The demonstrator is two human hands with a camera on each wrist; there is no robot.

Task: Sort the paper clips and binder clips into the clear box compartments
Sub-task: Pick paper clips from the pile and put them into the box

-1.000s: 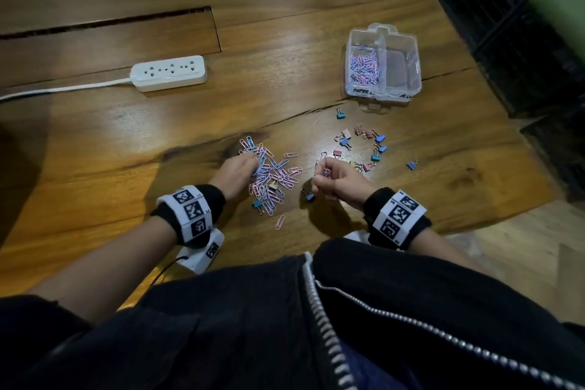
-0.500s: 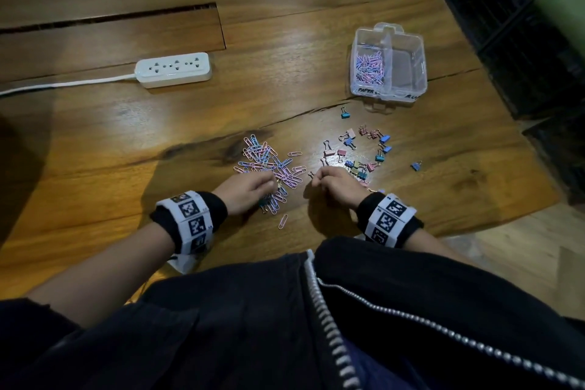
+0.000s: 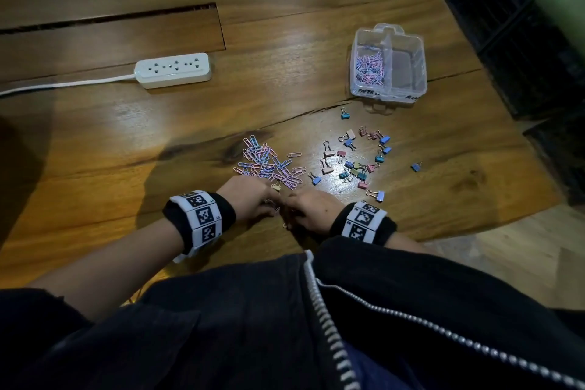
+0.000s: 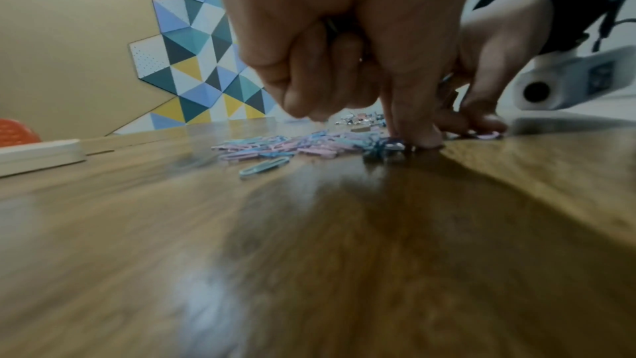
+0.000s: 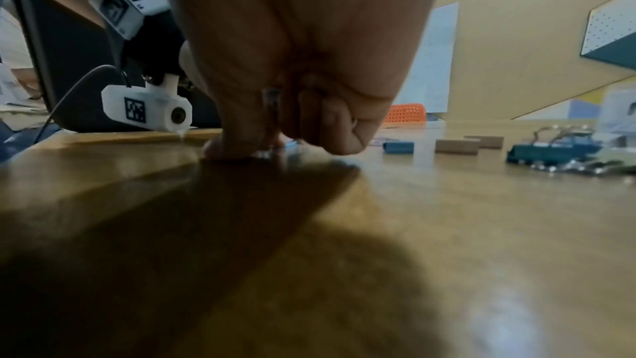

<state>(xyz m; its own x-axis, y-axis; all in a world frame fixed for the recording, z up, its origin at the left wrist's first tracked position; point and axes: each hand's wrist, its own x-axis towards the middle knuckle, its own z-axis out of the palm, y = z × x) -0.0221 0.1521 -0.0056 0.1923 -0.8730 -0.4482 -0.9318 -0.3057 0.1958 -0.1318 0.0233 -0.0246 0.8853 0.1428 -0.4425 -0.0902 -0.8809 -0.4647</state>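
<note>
Both hands meet low on the table near its front edge. My left hand point(image 3: 269, 203) has its fingers curled round a few paper clips, with one fingertip point(image 4: 421, 138) pressed on the wood at the near edge of the pink and blue paper clip pile point(image 3: 269, 165). My right hand point(image 3: 292, 206) is curled too, and a small metal clip point(image 5: 272, 104) shows in its fist; its kind is unclear. Its fingertips touch a pink paper clip point(image 4: 488, 135). Coloured binder clips point(image 3: 357, 165) lie scattered to the right. The clear box point(image 3: 419, 51) stands beyond them, with paper clips point(image 3: 368, 68) in its left compartment.
A white power strip point(image 3: 172, 70) with its cable lies at the back left. A beige binder clip point(image 3: 276, 187) sits just beyond my hands. One blue binder clip point(image 3: 416, 166) lies apart on the right. The table edge point(image 3: 474, 222) runs close behind my right wrist.
Both hands have drawn back toward me from the piles and come together. The left hand left the paper clip pile, and the right hand shifted left.
</note>
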